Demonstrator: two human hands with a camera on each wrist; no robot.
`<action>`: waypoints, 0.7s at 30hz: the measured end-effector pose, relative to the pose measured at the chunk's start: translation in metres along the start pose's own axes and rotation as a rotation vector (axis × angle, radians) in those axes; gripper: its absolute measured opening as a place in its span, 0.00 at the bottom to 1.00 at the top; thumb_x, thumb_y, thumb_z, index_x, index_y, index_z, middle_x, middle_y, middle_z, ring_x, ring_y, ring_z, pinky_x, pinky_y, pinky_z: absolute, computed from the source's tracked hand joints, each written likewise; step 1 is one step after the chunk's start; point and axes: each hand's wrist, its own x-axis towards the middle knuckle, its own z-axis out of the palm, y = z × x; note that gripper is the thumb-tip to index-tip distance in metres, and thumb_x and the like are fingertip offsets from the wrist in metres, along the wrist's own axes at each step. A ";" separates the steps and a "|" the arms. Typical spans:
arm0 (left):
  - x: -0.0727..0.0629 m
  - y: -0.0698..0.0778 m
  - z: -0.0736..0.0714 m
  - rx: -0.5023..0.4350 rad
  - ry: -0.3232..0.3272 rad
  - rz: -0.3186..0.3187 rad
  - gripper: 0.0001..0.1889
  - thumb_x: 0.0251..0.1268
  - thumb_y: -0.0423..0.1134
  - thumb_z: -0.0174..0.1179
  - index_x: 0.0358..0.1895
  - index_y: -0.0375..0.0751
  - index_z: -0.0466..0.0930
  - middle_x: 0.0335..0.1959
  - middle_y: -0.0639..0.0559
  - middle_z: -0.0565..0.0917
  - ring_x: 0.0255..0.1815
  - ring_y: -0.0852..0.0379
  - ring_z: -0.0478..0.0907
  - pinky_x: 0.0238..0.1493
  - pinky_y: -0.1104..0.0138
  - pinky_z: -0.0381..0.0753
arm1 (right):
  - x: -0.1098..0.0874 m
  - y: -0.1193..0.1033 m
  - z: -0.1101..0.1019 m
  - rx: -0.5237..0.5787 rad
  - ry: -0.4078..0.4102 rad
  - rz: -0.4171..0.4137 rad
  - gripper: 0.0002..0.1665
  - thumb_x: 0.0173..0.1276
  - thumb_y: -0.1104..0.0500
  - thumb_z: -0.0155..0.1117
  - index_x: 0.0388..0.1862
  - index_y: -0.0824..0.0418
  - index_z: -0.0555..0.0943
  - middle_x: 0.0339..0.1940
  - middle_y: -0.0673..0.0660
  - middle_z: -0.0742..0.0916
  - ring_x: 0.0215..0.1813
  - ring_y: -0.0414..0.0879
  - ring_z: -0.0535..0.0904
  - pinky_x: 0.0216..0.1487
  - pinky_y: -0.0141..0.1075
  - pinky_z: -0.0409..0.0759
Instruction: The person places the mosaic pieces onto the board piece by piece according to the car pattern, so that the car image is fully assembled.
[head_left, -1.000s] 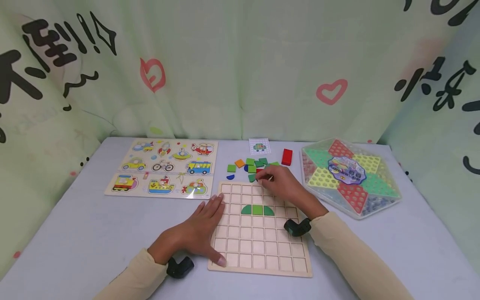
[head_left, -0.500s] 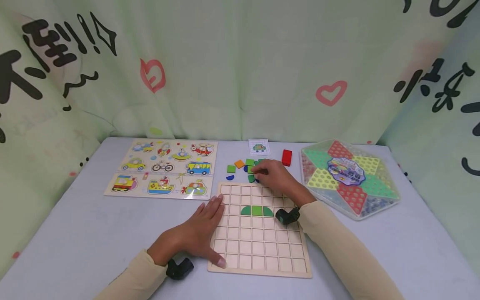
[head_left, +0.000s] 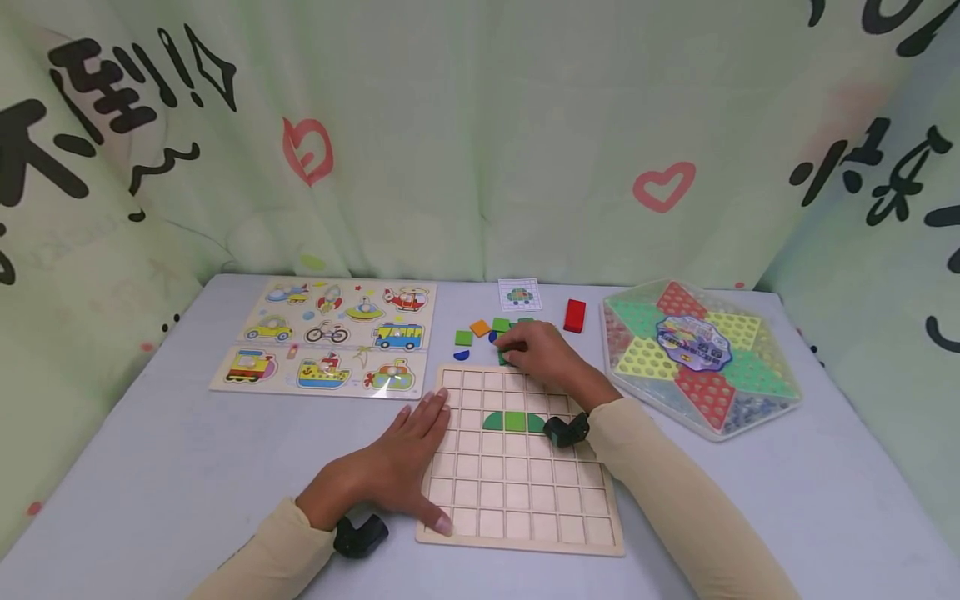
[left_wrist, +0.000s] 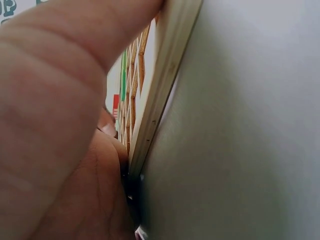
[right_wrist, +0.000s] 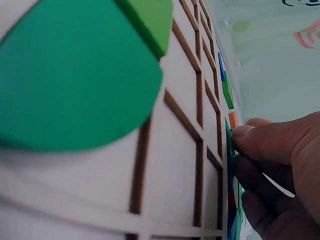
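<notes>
A wooden grid board (head_left: 517, 500) lies in front of me in the head view. Two dark green rounded pieces (head_left: 492, 421) flank a light green square (head_left: 515, 421) in one of its upper rows. My left hand (head_left: 401, 458) rests spread on the board's left edge, thumb at the lower corner. Beyond the far edge, my right hand (head_left: 543, 354) reaches into the loose pieces with curled fingers. In the right wrist view its thumb and fingertips pinch a green piece (right_wrist: 229, 137), mostly seen edge-on. The hand hides part of the pile.
Around the pile lie a green square (head_left: 463, 337), an orange square (head_left: 480, 327) and a blue piece (head_left: 461, 355). Behind are a pattern card (head_left: 519, 294) and red blocks (head_left: 574, 316). A vehicle puzzle board (head_left: 322, 333) lies left, a hexagonal game box (head_left: 701, 358) right.
My right hand has moved left across the loose pieces, its fingertips now farther into the pile. My left hand and the board have stayed put.
</notes>
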 end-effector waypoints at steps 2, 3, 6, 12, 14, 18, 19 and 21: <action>0.000 0.000 0.000 0.002 0.000 -0.001 0.72 0.35 0.73 0.70 0.78 0.37 0.39 0.79 0.47 0.31 0.78 0.50 0.27 0.74 0.52 0.33 | 0.000 0.001 0.000 0.002 0.000 0.011 0.14 0.68 0.65 0.65 0.52 0.60 0.85 0.47 0.55 0.84 0.50 0.49 0.77 0.54 0.41 0.78; 0.001 0.000 0.000 0.004 0.002 0.001 0.72 0.35 0.73 0.70 0.78 0.37 0.39 0.79 0.47 0.31 0.78 0.50 0.27 0.74 0.52 0.33 | 0.000 0.002 -0.001 0.001 -0.003 0.010 0.15 0.67 0.65 0.65 0.52 0.61 0.85 0.47 0.55 0.84 0.50 0.49 0.77 0.54 0.41 0.77; 0.001 -0.001 0.000 0.003 0.008 0.004 0.72 0.34 0.74 0.69 0.78 0.37 0.39 0.79 0.47 0.31 0.78 0.50 0.27 0.74 0.52 0.32 | 0.000 0.004 -0.002 0.003 -0.007 0.011 0.15 0.67 0.64 0.65 0.52 0.60 0.85 0.47 0.54 0.83 0.50 0.49 0.77 0.54 0.42 0.77; 0.000 0.000 0.000 -0.001 0.020 0.016 0.72 0.34 0.74 0.69 0.78 0.36 0.40 0.79 0.46 0.32 0.78 0.49 0.27 0.74 0.51 0.34 | 0.001 0.008 -0.005 -0.009 -0.006 0.033 0.15 0.67 0.63 0.67 0.53 0.61 0.84 0.48 0.55 0.83 0.48 0.49 0.78 0.54 0.42 0.77; 0.000 0.000 0.000 -0.008 0.023 0.015 0.72 0.34 0.74 0.70 0.78 0.36 0.40 0.79 0.46 0.32 0.78 0.49 0.28 0.74 0.51 0.34 | 0.002 0.009 -0.006 -0.013 -0.008 0.044 0.16 0.67 0.63 0.67 0.53 0.62 0.84 0.48 0.56 0.83 0.49 0.49 0.78 0.54 0.43 0.76; -0.001 0.000 0.001 -0.017 0.030 0.017 0.72 0.34 0.73 0.71 0.78 0.35 0.41 0.79 0.45 0.33 0.78 0.49 0.28 0.74 0.51 0.35 | 0.003 0.008 -0.007 -0.020 -0.024 0.085 0.18 0.67 0.62 0.67 0.55 0.63 0.83 0.50 0.58 0.82 0.51 0.50 0.77 0.55 0.43 0.76; -0.001 0.000 0.001 -0.021 0.032 0.019 0.72 0.34 0.72 0.71 0.78 0.35 0.41 0.79 0.45 0.33 0.78 0.49 0.28 0.74 0.51 0.35 | 0.003 0.008 -0.007 -0.023 -0.028 0.093 0.18 0.67 0.62 0.66 0.56 0.63 0.83 0.51 0.58 0.82 0.52 0.51 0.77 0.56 0.44 0.76; -0.001 -0.001 0.001 -0.023 0.034 0.023 0.72 0.34 0.72 0.71 0.78 0.35 0.41 0.79 0.45 0.34 0.78 0.48 0.29 0.74 0.51 0.35 | 0.003 0.007 -0.007 -0.032 -0.033 0.102 0.18 0.67 0.62 0.66 0.56 0.64 0.83 0.52 0.59 0.82 0.53 0.51 0.76 0.56 0.44 0.75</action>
